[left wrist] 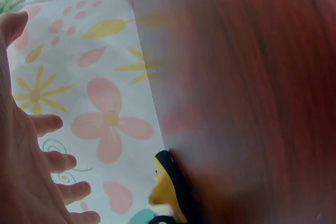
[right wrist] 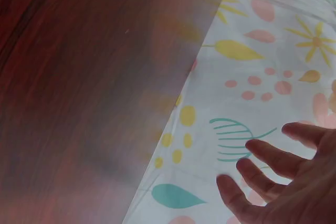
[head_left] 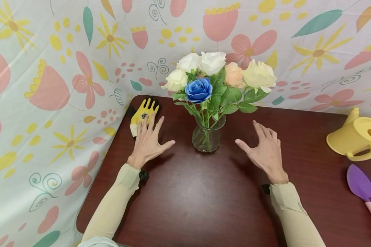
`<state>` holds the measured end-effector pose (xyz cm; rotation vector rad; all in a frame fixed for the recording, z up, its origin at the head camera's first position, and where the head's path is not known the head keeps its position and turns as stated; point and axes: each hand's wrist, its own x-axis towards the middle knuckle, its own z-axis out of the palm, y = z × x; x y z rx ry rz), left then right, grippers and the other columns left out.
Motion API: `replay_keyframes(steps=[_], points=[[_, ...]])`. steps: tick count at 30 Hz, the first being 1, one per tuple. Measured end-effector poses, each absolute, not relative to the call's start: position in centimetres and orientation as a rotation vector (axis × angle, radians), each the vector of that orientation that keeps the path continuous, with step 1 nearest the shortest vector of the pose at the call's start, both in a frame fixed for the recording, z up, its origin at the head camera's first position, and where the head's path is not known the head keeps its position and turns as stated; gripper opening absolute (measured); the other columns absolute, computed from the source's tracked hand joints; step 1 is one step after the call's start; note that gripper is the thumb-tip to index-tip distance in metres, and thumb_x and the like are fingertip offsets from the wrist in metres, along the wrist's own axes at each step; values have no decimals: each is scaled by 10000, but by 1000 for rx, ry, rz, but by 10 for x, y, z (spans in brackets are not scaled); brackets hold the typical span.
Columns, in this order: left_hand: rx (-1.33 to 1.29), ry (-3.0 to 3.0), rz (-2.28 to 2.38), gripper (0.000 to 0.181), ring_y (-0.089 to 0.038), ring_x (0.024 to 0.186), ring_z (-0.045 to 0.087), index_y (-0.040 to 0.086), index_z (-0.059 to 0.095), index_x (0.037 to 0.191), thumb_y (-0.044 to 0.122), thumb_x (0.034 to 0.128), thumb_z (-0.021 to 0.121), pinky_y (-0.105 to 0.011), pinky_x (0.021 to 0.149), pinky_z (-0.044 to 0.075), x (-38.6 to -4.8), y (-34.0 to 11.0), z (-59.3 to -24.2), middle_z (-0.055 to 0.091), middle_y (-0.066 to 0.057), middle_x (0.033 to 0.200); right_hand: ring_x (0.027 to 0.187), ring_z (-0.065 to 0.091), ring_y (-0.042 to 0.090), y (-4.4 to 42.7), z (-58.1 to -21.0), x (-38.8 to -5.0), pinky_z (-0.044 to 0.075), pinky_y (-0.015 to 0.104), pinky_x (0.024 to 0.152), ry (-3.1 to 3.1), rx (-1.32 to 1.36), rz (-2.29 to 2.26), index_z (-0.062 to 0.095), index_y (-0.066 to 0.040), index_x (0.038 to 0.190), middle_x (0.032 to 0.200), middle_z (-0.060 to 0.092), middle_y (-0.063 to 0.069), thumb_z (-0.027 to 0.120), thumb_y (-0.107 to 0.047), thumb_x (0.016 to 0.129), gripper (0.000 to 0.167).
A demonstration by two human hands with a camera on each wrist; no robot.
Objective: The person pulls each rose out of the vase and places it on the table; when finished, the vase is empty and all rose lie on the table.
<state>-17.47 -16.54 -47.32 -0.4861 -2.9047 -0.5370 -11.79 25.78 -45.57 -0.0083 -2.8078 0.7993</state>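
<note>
A clear glass vase (head_left: 205, 139) stands upright on the table with several roses in it, among them a blue rose (head_left: 199, 90), white ones and a peach one (head_left: 234, 74). To the vase's left is my left hand (head_left: 148, 140), fingers spread and thumb toward the glass, holding nothing. My right hand (head_left: 265, 151) hovers on the other side, its fingers fairly straight and also free of any object. Neither hand touches the vase. Just beyond my left fingertips lies a yellow and black work glove (head_left: 143, 111), partly hidden by them.
At the right stands a yellow watering can (head_left: 357, 135). A trowel with a purple blade (head_left: 360, 181) and pink handle lies below it. The dark red-brown table (head_left: 191, 206) meets a flower-printed cloth (head_left: 89, 51) at the back and left.
</note>
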Motion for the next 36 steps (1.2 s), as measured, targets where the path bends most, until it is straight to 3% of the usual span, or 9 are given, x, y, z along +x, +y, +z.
replay_keyframes(steps=[5, 10, 13, 15, 18, 21, 24, 30, 36], points=[[-492, -2875, -736, 1031, -488, 1664, 234, 186, 346, 1724, 724, 915, 693, -719, 1372, 178, -174, -163, -474, 188, -143, 1841, 1358, 513, 458, 249, -449, -114, 447, 590, 1068, -2651, -4, 1018, 526, -81, 1619, 1431, 679, 247, 833, -410, 944, 811], [-456, -2802, -1091, 994, -436, 1663, 281, 168, 373, 1709, 724, 947, 684, -725, 1343, 259, -169, -160, -470, 273, -115, 1818, 1012, 676, 167, 237, -442, -112, 482, 181, 823, -2427, -35, 1197, 723, -116, 1428, 1123, 796, 112, 872, -205, 926, 531], [-438, -2716, -1310, 1022, -393, 1631, 359, 170, 375, 1706, 789, 942, 654, -696, 1328, 311, -167, -155, -469, 357, -108, 1782, 802, 662, -11, 229, -436, -110, 496, 63, 687, -2287, -38, 1331, 804, -114, 1271, 959, 787, -54, 868, -103, 919, 358], [-443, -2636, -1462, 1005, -383, 1592, 418, 156, 378, 1701, 756, 953, 677, -666, 1321, 349, -167, -150, -468, 406, -136, 1750, 732, 647, -62, 224, -430, -109, 509, 62, 642, -2212, -34, 1417, 826, -87, 1194, 889, 756, -165, 857, -53, 919, 279], [-455, -2513, -1668, 885, -390, 1533, 487, 126, 393, 1688, 553, 998, 747, -622, 1311, 404, -168, -142, -468, 462, -192, 1694, 715, 654, -66, 216, -421, -109, 491, 73, 603, -2158, -65, 1500, 838, -65, 1138, 838, 728, -269, 848, -50, 929, 210], [-467, -2409, -1838, 754, -411, 1511, 512, 92, 431, 1660, 280, 1014, 772, -591, 1311, 428, -168, -132, -469, 489, -247, 1650, 691, 660, -42, 209, -413, -110, 490, 98, 568, -2146, -117, 1562, 842, -67, 1125, 823, 730, -277, 846, -86, 942, 184], [-476, -2346, -1929, 691, -428, 1489, 532, 77, 485, 1624, 134, 999, 773, -567, 1299, 454, -168, -122, -470, 527, -249, 1618, 621, 644, 7, 203, -407, -112, 524, 129, 544, -2129, -149, 1648, 844, -76, 1113, 820, 750, -234, 842, -106, 952, 164], [-484, -2234, -2006, 579, -440, 1410, 609, 14, 615, 1505, 59, 963, 811, -518, 1248, 525, -168, -104, -472, 645, -228, 1512, 532, 605, 84, 192, -397, -118, 549, 168, 539, -2078, -142, 1772, 848, -81, 1103, 830, 775, -159, 845, -124, 956, 154], [-532, -2263, -2031, 622, -460, 1417, 599, 31, 620, 1502, 142, 941, 865, -522, 1241, 531, -170, -90, -476, 647, -212, 1514, 528, 590, 65, 183, -393, -129, 550, 204, 524, -2069, -155, 1785, 846, -70, 1105, 825, 769, -156, 853, -146, 948, 175]])
